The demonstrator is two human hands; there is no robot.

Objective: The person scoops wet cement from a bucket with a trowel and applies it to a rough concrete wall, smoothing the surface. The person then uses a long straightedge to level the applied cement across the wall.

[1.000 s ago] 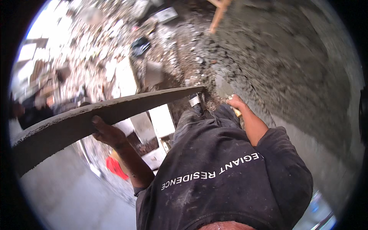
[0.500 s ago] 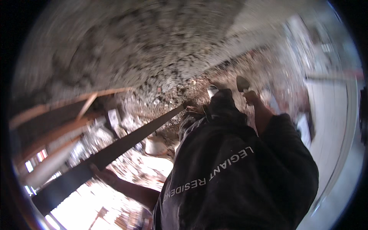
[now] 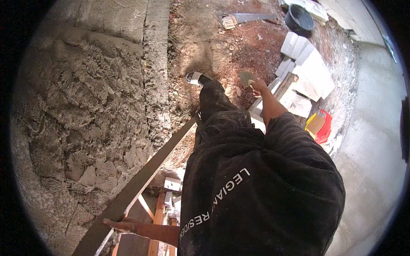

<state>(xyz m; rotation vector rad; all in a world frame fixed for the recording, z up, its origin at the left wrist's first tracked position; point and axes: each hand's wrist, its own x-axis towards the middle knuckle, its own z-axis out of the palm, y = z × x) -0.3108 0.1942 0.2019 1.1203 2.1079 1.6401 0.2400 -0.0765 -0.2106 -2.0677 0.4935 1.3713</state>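
Observation:
My left hand (image 3: 124, 225) grips a long, flat straightedge (image 3: 139, 181) by its edge at the lower left. The thumb lies over the near face; the other fingers are mostly hidden. The straightedge slants up to the right, its far end beside my dark-clothed leg. Out in front on the right, my right hand (image 3: 259, 88) is closed round the handle of a small trowel (image 3: 246, 78). Its rounded blade hangs above reddish soil. To the left of the straightedge spreads rough, wet-looking mortar (image 3: 85, 115), ridged and lumpy.
White blocks (image 3: 314, 68) are stacked to the right, with a timber piece (image 3: 285, 86) beside them. Behind stand a black bucket (image 3: 299, 20) and a handsaw (image 3: 252, 18). A red and yellow bag (image 3: 320, 126) lies near a concrete wall (image 3: 371, 128). Wooden framing (image 3: 157, 224) shows below.
My view has swung round: the mortar surface now fills the left side, and the blocks and bucket show clearly at right. Both hands keep hold of the same things.

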